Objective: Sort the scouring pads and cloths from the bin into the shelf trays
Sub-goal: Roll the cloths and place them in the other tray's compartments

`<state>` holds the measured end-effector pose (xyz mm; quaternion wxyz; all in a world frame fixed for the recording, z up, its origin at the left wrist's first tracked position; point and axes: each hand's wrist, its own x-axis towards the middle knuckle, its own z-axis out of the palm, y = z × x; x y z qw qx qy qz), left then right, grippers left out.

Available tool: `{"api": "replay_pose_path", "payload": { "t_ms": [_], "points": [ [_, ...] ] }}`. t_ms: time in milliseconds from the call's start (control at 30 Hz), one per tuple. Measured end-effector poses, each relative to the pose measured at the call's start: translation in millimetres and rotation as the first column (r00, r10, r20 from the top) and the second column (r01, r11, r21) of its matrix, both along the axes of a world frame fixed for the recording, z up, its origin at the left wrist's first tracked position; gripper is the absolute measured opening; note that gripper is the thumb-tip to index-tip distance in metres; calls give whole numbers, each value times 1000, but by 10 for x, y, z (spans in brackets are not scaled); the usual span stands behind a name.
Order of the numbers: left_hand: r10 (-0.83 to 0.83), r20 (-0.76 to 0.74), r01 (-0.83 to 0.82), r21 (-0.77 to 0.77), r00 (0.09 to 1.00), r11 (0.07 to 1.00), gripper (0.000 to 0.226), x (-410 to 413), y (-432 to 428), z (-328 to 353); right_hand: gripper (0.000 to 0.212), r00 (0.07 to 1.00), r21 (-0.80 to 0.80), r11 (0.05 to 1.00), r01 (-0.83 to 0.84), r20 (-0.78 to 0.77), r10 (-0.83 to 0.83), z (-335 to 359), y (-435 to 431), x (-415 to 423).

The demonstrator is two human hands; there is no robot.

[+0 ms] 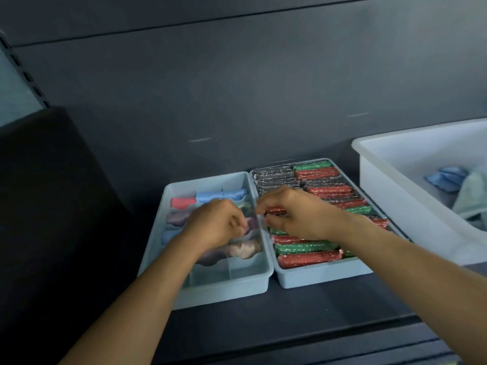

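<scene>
Two pale blue trays stand side by side on the dark shelf. The left tray (218, 285) holds rolled cloths in pink, blue, purple and mauve. The right tray (324, 275) is packed with red, green and black glittery scouring pads. My left hand (216, 225) hovers over the left tray, fingers curled over a purple cloth (251, 224); whether it grips the cloth is unclear. My right hand (292, 212) is above the right tray's left side and pinches a red scouring pad (275, 212). The white bin (390, 196) at the right holds a blue cloth (445, 177) and a pale green cloth (471, 198).
The dark shelf back panel rises behind the trays. A black block (47, 206) fills the space to the left. The shelf's front edge (263, 338) runs below the trays.
</scene>
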<state>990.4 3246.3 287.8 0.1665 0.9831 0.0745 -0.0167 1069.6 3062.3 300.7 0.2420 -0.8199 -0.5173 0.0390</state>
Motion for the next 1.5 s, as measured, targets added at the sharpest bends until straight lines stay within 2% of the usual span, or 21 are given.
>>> {"api": "replay_pose_path", "payload": {
  "t_ms": [67,167,300,433,533,633,700,767,800,867,900,933,1000,1067,1100,1167,1333,1400,1500],
  "points": [
    [85,167,-62,-141,982,988,6,136,-166,97,25,999,71,997,35,-3,-34,54,-194,74],
    [81,345,19,-277,935,961,12,405,-599,194,19,997,152,985,80,-10,-79,87,-513,211],
    [22,369,126,-372,929,920,16,717,-1280,293,13,972,245,945,216,34,-231,132,-1110,396],
    [-99,378,244,-359,921,901,32,951,-2028,338,17,900,228,876,425,-6,-436,215,-1880,798],
    [-211,311,314,-332,927,889,43,1181,-2532,312,28,841,-30,841,540,59,-538,228,-2431,1218],
    [-225,184,278,-353,957,893,47,1383,-2847,236,36,843,-314,789,529,84,-531,78,-2814,1592],
    [-229,104,246,-203,968,948,44,1448,-2947,179,48,859,-513,712,479,106,-502,-26,-2944,1740],
    [-235,69,241,-105,970,965,38,1468,-2975,154,57,862,-686,584,434,128,-490,-144,-3017,1828],
    [-239,56,244,-106,969,964,36,1481,-2972,153,55,870,-730,545,411,135,-475,-170,-3047,1849],
    [-238,42,241,-128,970,962,32,1500,-2954,152,34,886,-739,530,415,197,-419,-202,-3086,1879],
    [-232,50,237,-143,971,961,31,1500,-2951,155,25,892,-695,573,434,242,-381,-186,-3097,1881],
    [-220,71,229,-163,973,960,31,1498,-2952,143,27,893,-627,639,445,258,-369,-147,-3111,1897],
    [-182,142,213,-253,973,944,34,1465,-2972,104,22,901,-458,776,434,220,-374,25,-3080,1888],
    [-111,214,199,-454,971,868,40,1403,-2975,61,23,900,-251,866,433,175,-399,280,-3013,1841],
    [-71,235,198,-575,969,794,44,1369,-2964,59,28,899,-148,887,438,99,-427,442,-2975,1781],
    [-13,251,198,-730,968,654,55,1311,-2915,132,28,900,31,901,432,-78,-429,743,-2899,1622],
    [-7,350,300,-791,937,534,62,1211,-2696,694,14,923,350,871,344,-298,-244,1272,-2544,1104],
    [-13,382,341,-808,924,481,47,1119,-2603,929,14,930,425,856,296,-334,-156,1391,-2372,942],
    [25,413,339,-779,910,527,21,935,-2434,1130,11,927,479,840,256,-369,-72,1525,-2139,731]
  ]
}}
